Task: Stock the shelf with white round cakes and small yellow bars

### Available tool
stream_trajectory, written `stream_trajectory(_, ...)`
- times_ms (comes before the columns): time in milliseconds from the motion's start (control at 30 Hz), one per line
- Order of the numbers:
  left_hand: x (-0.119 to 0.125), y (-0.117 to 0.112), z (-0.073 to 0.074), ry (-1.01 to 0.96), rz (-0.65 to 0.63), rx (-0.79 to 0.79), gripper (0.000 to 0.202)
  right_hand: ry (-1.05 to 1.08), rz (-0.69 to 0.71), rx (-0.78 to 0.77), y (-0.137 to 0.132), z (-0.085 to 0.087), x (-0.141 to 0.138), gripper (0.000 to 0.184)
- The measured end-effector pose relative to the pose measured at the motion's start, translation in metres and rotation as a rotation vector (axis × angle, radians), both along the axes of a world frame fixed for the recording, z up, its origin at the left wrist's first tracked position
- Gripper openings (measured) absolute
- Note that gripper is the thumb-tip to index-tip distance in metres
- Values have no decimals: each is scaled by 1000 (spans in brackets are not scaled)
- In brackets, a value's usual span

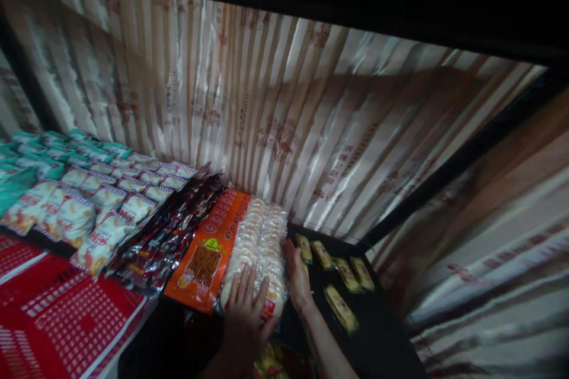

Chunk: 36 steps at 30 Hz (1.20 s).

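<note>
My left hand (245, 303) lies with fingers spread on the near end of a clear pack of round white crackers (260, 237). Along that pack's right side stands my right hand (297, 275), its fingers straight and its palm edge-on against the wrapping. An orange snack bag (213, 249) with a picture of brown sticks sits flat at the left of the crackers. Several small yellow-green wrapped snacks (341, 308) are scattered on the black shelf (377, 331) at the right of my right hand; one is partly hidden behind it.
Dark shiny packets (164, 243) stand left of the orange bag, then rows of white snack bags (106, 213) and teal packets (31, 160). Red baskets (66, 314) occupy the lower left. Pleated printed sheeting (275, 112) hangs behind, with a black post (453, 157) at right. More yellow packets (271, 364) show below.
</note>
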<state>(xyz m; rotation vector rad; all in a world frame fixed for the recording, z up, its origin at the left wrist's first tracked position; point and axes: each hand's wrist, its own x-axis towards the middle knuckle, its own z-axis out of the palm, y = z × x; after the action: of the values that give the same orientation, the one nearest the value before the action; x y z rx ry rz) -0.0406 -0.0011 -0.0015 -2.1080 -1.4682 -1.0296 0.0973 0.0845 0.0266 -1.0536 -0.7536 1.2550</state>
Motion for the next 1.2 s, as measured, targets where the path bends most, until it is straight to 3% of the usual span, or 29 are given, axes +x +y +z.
stream_trajectory(167, -1, -1, -1, 37, 7, 26, 59, 38, -46, -53, -4, 7, -1, 61)
stream_trajectory(333, 7, -7, -4, 7, 11, 16, 58, 19, -90, 30, -25, 10, 6, 56)
stream_trajectory(533, 20, -21, 2, 46, -56, -7, 58, 30, -59, 33, -53, -6, 9, 60)
stream_trajectory(700, 23, -23, 2, 102, -48, -13, 55, 1, -21, 7, -59, -16, 10, 69)
stream_trajectory(867, 19, -19, -2, 112, -3, -68, 58, -53, -7, 30, -38, -14, 12, 77)
stream_trajectory(1200, 15, -9, -15, 163, 29, -109, 58, -234, -43, -4, 45, -21, 19, 77)
